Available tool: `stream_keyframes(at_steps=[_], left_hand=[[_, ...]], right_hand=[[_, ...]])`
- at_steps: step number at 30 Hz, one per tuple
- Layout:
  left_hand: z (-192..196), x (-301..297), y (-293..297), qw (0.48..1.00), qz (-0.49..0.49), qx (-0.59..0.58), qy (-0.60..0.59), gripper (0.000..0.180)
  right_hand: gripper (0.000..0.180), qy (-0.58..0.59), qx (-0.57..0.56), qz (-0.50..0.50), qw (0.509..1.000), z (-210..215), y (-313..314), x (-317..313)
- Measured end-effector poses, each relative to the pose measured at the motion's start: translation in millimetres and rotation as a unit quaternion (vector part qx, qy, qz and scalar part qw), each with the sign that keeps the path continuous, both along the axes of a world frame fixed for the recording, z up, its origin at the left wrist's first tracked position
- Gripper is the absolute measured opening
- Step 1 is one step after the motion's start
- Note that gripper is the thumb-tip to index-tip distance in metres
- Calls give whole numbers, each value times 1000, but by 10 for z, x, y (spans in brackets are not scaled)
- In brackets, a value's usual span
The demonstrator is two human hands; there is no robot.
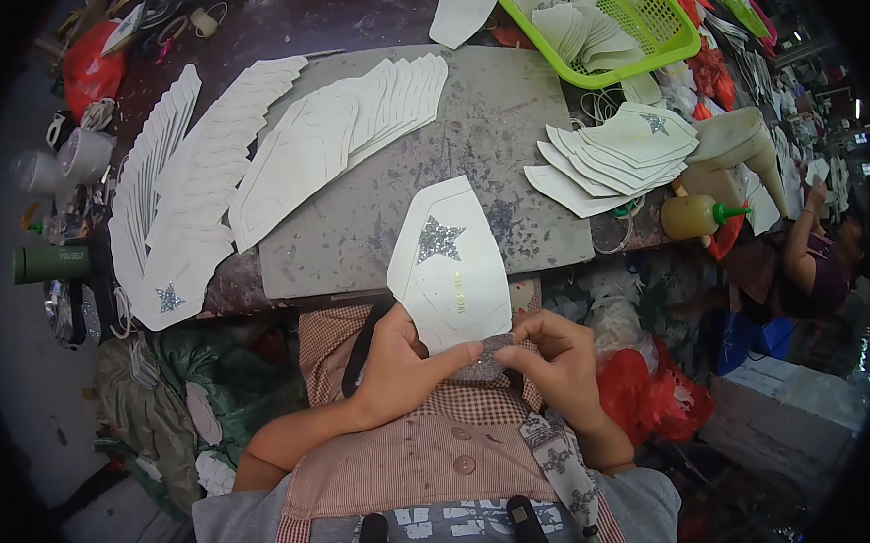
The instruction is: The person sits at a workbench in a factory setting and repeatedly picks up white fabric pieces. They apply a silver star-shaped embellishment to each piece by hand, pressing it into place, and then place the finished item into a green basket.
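A white shoe-upper piece (463, 280) with a silver glitter star is held upright before me, past the table's near edge. My left hand (405, 365) grips its lower left side, with the thumb along the bottom edge. A grey glitter strip (478, 365) lies against that bottom edge. My right hand (555, 358) pinches the strip's right end between thumb and fingers. Fanned rows of similar white pieces (298, 146) lie on the left of the table. Overlapping white pieces (619, 157) lie on the right, the top one bearing a star.
A grey board (424, 243) covers the table's middle. At the back right stands a lime-green basket (630, 69) with white pieces. A glue bottle (693, 217) with a green tip lies at the right edge. A green cylinder (51, 264) is at far left. Another person (813, 255) is at right.
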State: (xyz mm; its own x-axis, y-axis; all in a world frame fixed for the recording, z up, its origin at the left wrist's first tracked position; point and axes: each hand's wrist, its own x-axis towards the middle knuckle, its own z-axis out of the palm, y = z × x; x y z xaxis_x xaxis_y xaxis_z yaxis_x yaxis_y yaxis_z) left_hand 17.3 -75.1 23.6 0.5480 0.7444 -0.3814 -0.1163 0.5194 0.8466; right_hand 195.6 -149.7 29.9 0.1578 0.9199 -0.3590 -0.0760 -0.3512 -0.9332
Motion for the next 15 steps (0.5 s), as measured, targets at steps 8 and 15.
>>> stream_keyframes(at_steps=[8,15], left_hand=[[-36,-57,-8,1000,1,3,-5,47],[-86,-139,51,997,-65,29,12,45]], right_hand=[[4,75,78,-46,993,-66,58,-85],[10,146,67,-50,986,-73,110,-91]])
